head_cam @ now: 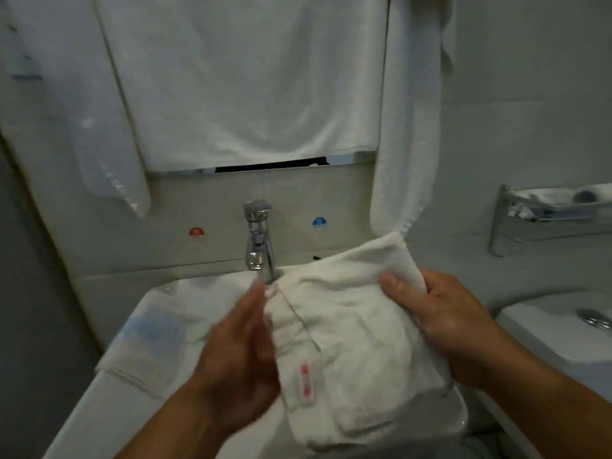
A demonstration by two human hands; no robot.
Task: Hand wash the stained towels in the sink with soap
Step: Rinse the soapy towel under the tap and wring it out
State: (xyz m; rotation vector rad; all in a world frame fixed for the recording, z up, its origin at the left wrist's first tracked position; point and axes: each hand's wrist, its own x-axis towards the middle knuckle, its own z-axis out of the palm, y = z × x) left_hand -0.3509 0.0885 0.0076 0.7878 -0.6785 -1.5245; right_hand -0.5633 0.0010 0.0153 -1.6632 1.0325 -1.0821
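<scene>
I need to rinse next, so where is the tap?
In the head view, the chrome tap stands at centre, just beyond the left hand and left of the held towel, between the red dot and blue dot.

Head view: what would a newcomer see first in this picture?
First, the white towel, spread between both hands in the centre, over the sink. The right hand grips its right edge, and the blurred left hand is at its left edge. Behind it stands the chrome tap, and large hanging towels cover the wall above.
</scene>
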